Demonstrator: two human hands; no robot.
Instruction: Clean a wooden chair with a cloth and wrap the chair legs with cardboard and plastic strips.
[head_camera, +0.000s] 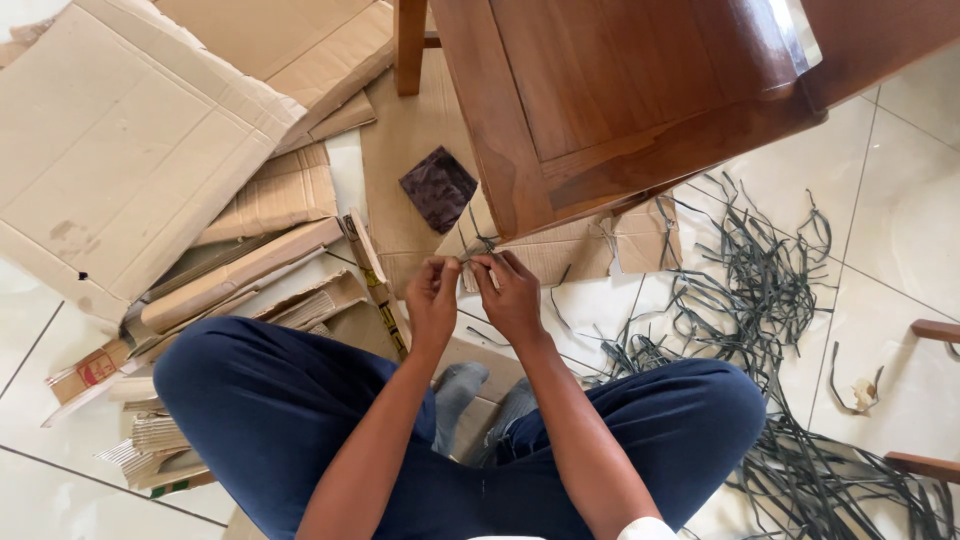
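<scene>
Seated cross-legged on the tiled floor (900, 230), both hands pinching a small pale strip end at the corner of a wooden furniture piece (620, 100).

Left hand (433, 296) closed, fingertips pinched on the strip end (481, 270); right hand (512, 296) closed likewise, touching the left at the fingertips. The strip end sits just below the wooden corner, over a cardboard sheet (560, 255). Dark square pad (439, 187) lies near, up-left. Flattened cardboard boxes (130, 130) piled to the left; tangle of grey-green strapping (760, 290) spread to the right.

Thin dark strap (478, 243), taut against a corrugated cardboard strip (478, 272), both pinched.
</scene>
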